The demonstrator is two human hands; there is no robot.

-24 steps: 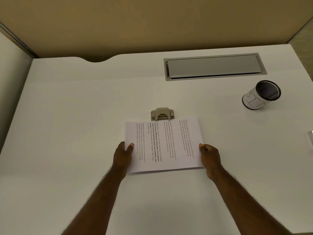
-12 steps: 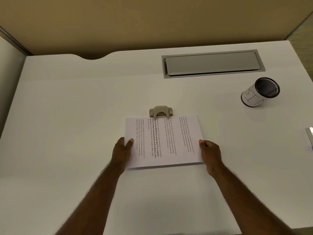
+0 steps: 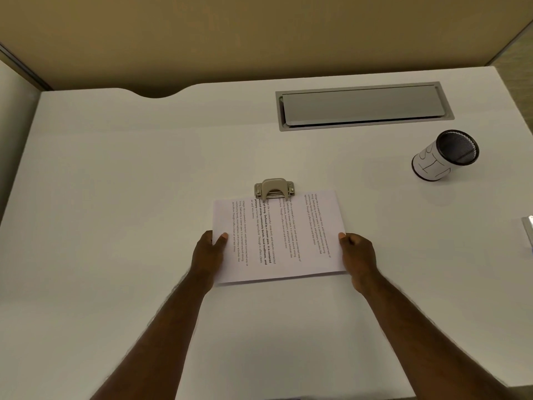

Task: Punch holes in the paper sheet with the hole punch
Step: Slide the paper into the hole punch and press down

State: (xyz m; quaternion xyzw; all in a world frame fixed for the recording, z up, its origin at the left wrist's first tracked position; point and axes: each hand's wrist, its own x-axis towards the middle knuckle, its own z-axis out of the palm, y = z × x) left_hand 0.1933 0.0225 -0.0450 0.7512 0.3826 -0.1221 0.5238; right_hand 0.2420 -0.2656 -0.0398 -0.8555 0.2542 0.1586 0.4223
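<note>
A white paper sheet [image 3: 282, 241] with printed text lies flat at the middle of the white desk [image 3: 115, 197]. My left hand [image 3: 208, 252] pinches its left edge, thumb on top. My right hand [image 3: 357, 255] pinches its right edge the same way. A small metal hole punch [image 3: 274, 187] stands just beyond the sheet, and the sheet's far edge sits in the punch's mouth. The punch's lever is up, with no hand on it.
A grey metal cable-tray lid [image 3: 363, 105] is set into the desk at the back right. A mesh pen cup wrapped in white paper [image 3: 444, 157] stands at the right. A small shiny object [image 3: 529, 232] shows at the right edge.
Both hands have held the sheet throughout and slid it slightly away from me, so its far edge now sits deeper in the punch. The camera view shifted a little.
</note>
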